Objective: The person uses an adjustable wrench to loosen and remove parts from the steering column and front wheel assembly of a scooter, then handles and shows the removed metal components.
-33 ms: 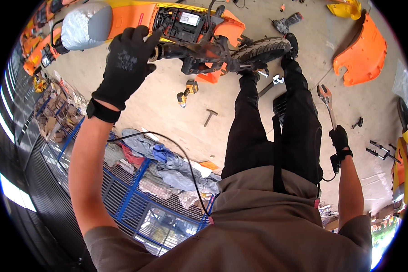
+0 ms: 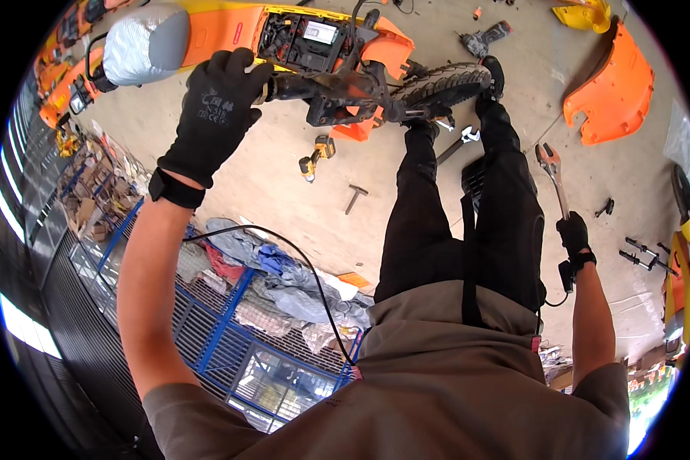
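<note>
A wrench (image 2: pixel 556 172) is clasped in the right hand (image 2: pixel 573 234), its head pointing away from the person. Well apart from it, the left hand (image 2: pixel 218 100) is at the end of a black bar (image 2: pixel 291 86) on an orange vehicle (image 2: pixel 218 34), fingers curled — whether they grip the bar, I cannot tell. Between the hands are a tyre (image 2: pixel 445 84) and, nearer the left, a yellow-and-black power tool (image 2: pixel 317 157) and a hammer (image 2: pixel 356 198) — beyond the right, an orange panel (image 2: pixel 617 92).
</note>
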The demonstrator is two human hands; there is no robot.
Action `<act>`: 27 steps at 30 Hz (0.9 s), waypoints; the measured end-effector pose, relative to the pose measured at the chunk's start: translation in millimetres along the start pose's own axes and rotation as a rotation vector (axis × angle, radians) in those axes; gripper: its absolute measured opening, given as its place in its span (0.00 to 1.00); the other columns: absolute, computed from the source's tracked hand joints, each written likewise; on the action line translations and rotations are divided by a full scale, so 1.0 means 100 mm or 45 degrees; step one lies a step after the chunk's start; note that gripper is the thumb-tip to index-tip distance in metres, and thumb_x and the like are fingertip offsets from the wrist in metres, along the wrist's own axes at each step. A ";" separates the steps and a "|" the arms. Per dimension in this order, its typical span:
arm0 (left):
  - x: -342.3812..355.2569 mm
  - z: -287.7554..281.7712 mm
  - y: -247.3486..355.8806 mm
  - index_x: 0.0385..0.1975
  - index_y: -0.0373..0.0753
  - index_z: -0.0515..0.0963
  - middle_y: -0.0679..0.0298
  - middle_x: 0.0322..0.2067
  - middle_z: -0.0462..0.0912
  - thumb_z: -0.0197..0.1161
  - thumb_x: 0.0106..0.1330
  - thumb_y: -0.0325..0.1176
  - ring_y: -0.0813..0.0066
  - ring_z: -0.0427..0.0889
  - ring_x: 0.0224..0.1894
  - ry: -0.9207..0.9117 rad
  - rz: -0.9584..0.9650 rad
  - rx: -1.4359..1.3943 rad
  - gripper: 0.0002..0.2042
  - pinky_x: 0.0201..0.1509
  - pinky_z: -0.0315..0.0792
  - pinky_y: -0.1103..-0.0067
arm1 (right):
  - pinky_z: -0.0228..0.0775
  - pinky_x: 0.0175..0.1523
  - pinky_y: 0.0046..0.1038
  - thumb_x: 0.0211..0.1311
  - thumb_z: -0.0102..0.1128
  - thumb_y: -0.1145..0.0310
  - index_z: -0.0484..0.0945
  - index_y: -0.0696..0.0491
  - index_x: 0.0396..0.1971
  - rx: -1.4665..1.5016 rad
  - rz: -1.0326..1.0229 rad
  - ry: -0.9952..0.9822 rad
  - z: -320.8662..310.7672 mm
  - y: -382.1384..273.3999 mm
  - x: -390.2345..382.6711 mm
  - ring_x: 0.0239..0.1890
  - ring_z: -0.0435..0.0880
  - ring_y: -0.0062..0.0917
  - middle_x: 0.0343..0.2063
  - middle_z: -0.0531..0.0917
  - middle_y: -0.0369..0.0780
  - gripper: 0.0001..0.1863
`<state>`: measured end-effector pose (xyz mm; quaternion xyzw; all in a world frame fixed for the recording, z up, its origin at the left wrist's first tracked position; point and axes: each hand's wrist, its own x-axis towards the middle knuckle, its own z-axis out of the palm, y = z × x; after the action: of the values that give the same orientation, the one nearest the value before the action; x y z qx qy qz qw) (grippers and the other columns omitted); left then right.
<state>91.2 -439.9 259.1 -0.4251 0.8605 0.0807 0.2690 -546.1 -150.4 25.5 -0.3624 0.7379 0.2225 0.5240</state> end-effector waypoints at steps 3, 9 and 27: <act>0.04 0.05 -0.08 0.46 0.44 0.78 0.62 0.43 0.75 0.76 0.43 0.31 0.58 0.75 0.47 0.002 0.016 -0.064 0.26 0.51 0.70 0.64 | 0.67 0.23 0.37 0.49 0.58 0.64 0.72 0.56 0.24 -0.069 -0.019 0.021 0.03 0.08 0.03 0.17 0.75 0.33 0.15 0.75 0.43 0.11; 0.08 0.13 -0.21 0.43 0.43 0.79 0.61 0.43 0.76 0.75 0.46 0.33 0.56 0.75 0.46 -0.106 -0.184 -0.150 0.21 0.50 0.70 0.65 | 0.67 0.24 0.37 0.48 0.58 0.64 0.72 0.56 0.24 -0.051 0.019 0.021 0.00 0.09 0.04 0.17 0.75 0.33 0.16 0.75 0.43 0.11; -0.07 0.10 -0.08 0.51 0.43 0.77 0.59 0.51 0.74 0.76 0.43 0.31 0.56 0.73 0.53 0.071 -0.010 -0.072 0.29 0.54 0.72 0.64 | 0.68 0.27 0.38 0.47 0.57 0.65 0.72 0.57 0.25 -0.055 0.035 0.023 -0.05 0.03 0.04 0.20 0.77 0.37 0.18 0.77 0.45 0.11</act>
<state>104.8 -436.2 254.9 -0.4381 0.8633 0.0919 0.2331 -552.3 -152.8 22.8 -0.3654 0.7426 0.2423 0.5063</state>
